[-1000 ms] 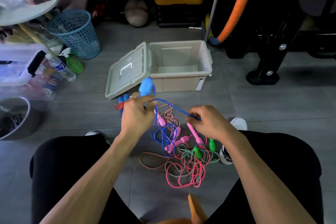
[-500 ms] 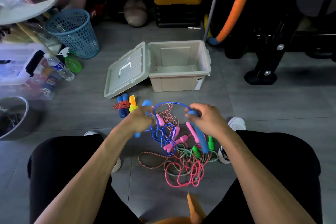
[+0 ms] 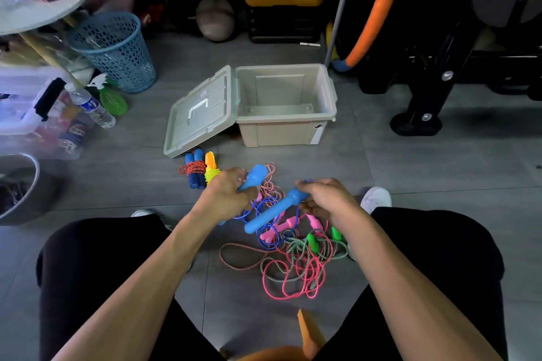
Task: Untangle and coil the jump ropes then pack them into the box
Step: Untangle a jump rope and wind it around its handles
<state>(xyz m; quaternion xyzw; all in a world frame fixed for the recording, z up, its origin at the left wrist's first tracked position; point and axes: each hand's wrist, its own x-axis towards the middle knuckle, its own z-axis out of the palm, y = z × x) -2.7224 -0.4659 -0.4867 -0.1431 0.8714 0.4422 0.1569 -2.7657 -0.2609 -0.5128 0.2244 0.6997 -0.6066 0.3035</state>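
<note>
The person sits on the grey tiled floor (image 3: 410, 173) with legs spread, both hands raised over a tangle of jump ropes. The left hand (image 3: 225, 195) has its grip curled round one light blue handle (image 3: 254, 177), whose wide end points up and away toward the box. The right hand (image 3: 325, 199) pinches the top of the second light blue handle (image 3: 274, 211), which slants down and to the left between the two hands. A thin blue rope (image 3: 265, 223) hangs in loops below the handles and touches the pile.

The pile lies on the floor between the knees: pink handles (image 3: 286, 221), a thin pink rope (image 3: 296, 281) in loose loops, green handles (image 3: 312, 242) with a grey-green braided rope (image 3: 293, 249), and a red-and-white braided rope (image 3: 234, 258) trailing left and another stretch of it reaching up behind the hands.

Just beyond the left hand, two coiled ropes lie side by side: one with dark blue handles (image 3: 193, 168) wrapped in red cord, one with orange handles (image 3: 210, 165) wrapped in yellow cord.

The beige plastic box (image 3: 286, 129) stands open farther off, with nothing showing inside. Its lid (image 3: 199, 114) leans against the box's left side, near edge on the floor. A blue mesh basket (image 3: 115, 50) stands far left, with a water bottle (image 3: 89, 105) near it.
</note>
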